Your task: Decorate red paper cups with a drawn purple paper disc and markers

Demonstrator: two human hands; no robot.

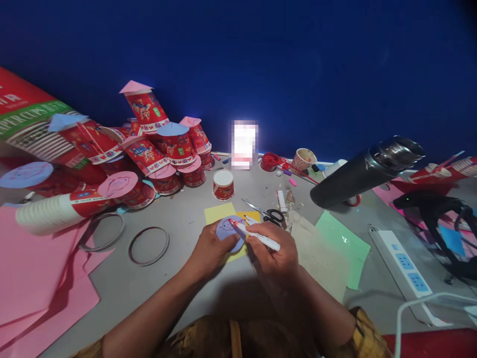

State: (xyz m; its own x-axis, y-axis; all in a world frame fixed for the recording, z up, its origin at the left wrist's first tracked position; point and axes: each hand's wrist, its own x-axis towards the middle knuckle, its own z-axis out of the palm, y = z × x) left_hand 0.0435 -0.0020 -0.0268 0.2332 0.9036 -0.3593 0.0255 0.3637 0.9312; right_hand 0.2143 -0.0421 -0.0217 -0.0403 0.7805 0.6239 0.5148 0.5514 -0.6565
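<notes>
My left hand [213,248] grips the lower left edge of a lavender paper disc [223,229] that bears a red drawing. A white marker [266,241] is pinched in my right hand [278,256], its red tip at the drawing on the disc's upper part. Beneath the disc lie yellow paper sheets [218,211]. Just beyond my right hand rest black-handled scissors [274,216] with the blades pointing left. Farther back stands a red paper cup [223,186], upside down with its white base up.
Decorated red cups with paper tops [175,144] are piled at the left, near stacked white cups [44,213], tape rings [149,246] and pink paper [30,268]. At the right are a dark thermos [350,174], green paper [341,248] and a power strip [404,271]. A blue wall closes the back.
</notes>
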